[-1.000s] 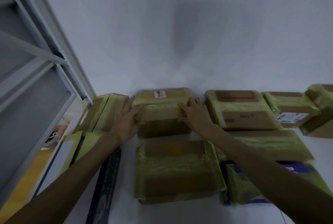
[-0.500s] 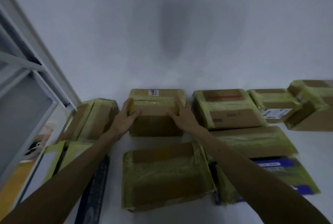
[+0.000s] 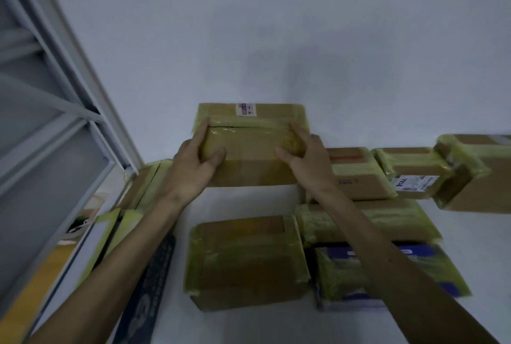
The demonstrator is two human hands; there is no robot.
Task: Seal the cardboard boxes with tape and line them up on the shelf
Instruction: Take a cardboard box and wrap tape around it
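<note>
Dim, bluish light; soft blur, edges perhaps warped.

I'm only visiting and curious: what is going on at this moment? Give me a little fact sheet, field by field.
Activity: a person handles tape-sealed cardboard boxes beside a white wall
Held item: taped box, small white sticker on top
Left hand: grips the box's left end, thumb on its front face
Right hand: grips the right end
Nearest box: lies closer to the person, untouched
Neighbours on the right: red-striped box, white-labelled box
Far left: grey metal shelf frame
</note>
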